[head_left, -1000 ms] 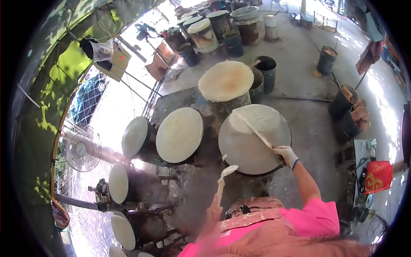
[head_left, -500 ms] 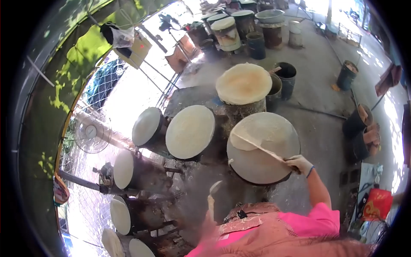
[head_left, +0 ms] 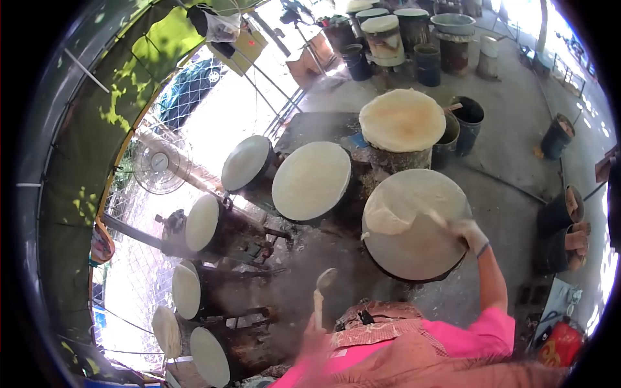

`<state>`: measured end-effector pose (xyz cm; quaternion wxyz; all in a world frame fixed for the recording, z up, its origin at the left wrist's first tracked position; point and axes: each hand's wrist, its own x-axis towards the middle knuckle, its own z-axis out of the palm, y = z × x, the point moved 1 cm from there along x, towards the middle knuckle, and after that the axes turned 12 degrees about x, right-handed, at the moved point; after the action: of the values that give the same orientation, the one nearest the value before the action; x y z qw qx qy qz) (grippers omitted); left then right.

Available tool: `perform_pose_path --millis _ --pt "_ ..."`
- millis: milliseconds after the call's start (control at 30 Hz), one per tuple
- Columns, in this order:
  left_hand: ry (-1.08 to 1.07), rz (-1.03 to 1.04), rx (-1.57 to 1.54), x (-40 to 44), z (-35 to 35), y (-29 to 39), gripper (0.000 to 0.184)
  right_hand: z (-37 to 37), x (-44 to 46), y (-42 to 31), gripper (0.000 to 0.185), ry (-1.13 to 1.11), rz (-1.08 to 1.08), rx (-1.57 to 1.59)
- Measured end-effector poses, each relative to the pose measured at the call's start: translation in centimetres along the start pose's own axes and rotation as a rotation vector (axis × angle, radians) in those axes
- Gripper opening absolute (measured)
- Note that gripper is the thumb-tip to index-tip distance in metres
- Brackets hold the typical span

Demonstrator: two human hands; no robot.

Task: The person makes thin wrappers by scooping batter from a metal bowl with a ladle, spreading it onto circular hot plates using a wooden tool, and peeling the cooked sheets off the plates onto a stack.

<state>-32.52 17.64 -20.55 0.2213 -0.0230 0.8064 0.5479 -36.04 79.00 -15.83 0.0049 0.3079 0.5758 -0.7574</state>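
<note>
My right hand (head_left: 467, 234), in a pale glove, is closed on a thin wooden spreader (head_left: 438, 218) over the near round griddle (head_left: 414, 255). White batter (head_left: 394, 210) covers the griddle's upper and left part, with an uneven edge. Low in the middle, my left hand (head_left: 314, 337) is wrapped round the handle of a ladle (head_left: 319, 299), its bowl up. Left of the griddle is a round pan covered in pale batter (head_left: 312, 181). Behind the griddle, a large flatbread with a browned middle (head_left: 402, 121) rests on a round stand.
More round pans (head_left: 246, 163) line the left side, on dark stoves. A fan (head_left: 158, 163) stands by the wire fence. Dark buckets (head_left: 467, 126) are behind the griddle, others (head_left: 559, 210) at the right. A red item (head_left: 561, 343) lies lower right.
The spreader has swung across the griddle and now points up and left from my right hand. The batter reaches further over the top. The view has turned, shifting the surroundings rightward.
</note>
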Motion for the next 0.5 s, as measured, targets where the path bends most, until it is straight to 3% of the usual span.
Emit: perform_pose_path --millis 33,133,167,200,300,333,400,467,500 --pt "0.060 -0.012 0.096 0.0 -0.1 -1.7 0.073 0.1 1.6 -0.5 0.018 0.086 -0.055 0.018" --pt "0.074 -0.098 0.409 -0.7 -0.8 -2.5 0.071 2.5 1.2 -3.3 0.018 -0.146 0.122 -0.188" --pt "0.058 -0.133 0.510 -0.6 -1.4 -2.0 0.071 2.2 0.9 -1.6 0.018 -0.232 0.076 -0.162" --pt "0.054 -0.182 0.436 -0.6 -1.8 -1.3 0.070 0.8 0.3 0.5 0.019 -0.318 0.027 -0.148" --pt "0.040 -0.315 0.152 -2.0 -0.4 0.9 0.068 -0.5 -4.5 -0.4 0.019 -0.294 0.213 -0.119" --pt "0.085 -0.177 -0.003 -1.9 0.2 1.4 0.066 -0.8 -5.6 -1.7 0.019 -0.233 0.320 -0.100" --pt "0.147 -0.115 0.034 -1.7 0.2 0.2 0.067 -0.7 0.9 0.9 0.020 -0.238 -0.114 -0.110" --pt "0.172 -0.097 0.078 -1.8 -0.5 -0.4 0.068 0.7 2.3 -1.3 0.020 -0.171 -0.204 -0.119" --pt "0.173 -0.110 0.090 -2.1 -0.6 -0.6 0.068 3.0 1.1 -5.3 0.020 -0.115 -0.077 -0.135"
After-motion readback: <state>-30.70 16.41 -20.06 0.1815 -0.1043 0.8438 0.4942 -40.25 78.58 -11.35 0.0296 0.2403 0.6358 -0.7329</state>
